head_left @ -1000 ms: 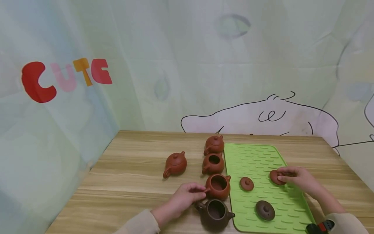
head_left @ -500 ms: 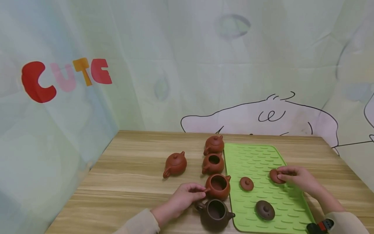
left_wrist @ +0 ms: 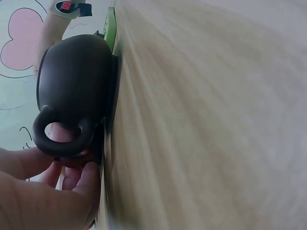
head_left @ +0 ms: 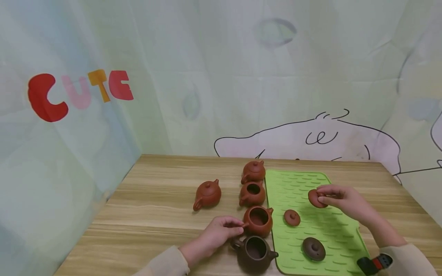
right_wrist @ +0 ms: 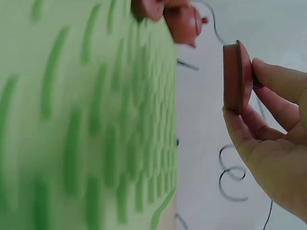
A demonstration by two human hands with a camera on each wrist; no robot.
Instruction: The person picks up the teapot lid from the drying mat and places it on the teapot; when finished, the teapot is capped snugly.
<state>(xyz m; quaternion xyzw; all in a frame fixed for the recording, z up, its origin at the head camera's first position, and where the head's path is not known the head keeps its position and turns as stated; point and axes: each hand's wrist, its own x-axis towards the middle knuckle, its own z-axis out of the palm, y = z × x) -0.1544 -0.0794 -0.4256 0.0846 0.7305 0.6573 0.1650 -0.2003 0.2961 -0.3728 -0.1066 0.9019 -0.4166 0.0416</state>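
My right hand (head_left: 348,201) pinches the knob of a reddish-brown teapot lid (right_wrist: 238,76) and holds it above the green mat (head_left: 324,226). With thumb and fingers, my left hand (head_left: 217,234) grips the handle of an open red-brown teapot (head_left: 258,221). In front of that pot stands a dark brown teapot (head_left: 255,253), lidless; in the left wrist view its body (left_wrist: 74,76) hides most of the gripped pot. A small red lid (head_left: 292,217) and a dark brown lid (head_left: 314,249) lie on the mat.
Behind the gripped teapot stand another lidless red teapot (head_left: 253,193) and a lidded one (head_left: 253,171). A further lidded teapot (head_left: 208,193) sits to the left on the wooden table (head_left: 148,214). A printed cloth (head_left: 193,76) hangs behind the table.
My right hand has lifted the reddish-brown lid off the mat and moved it left and away from me. My left hand stays on the teapot handle.
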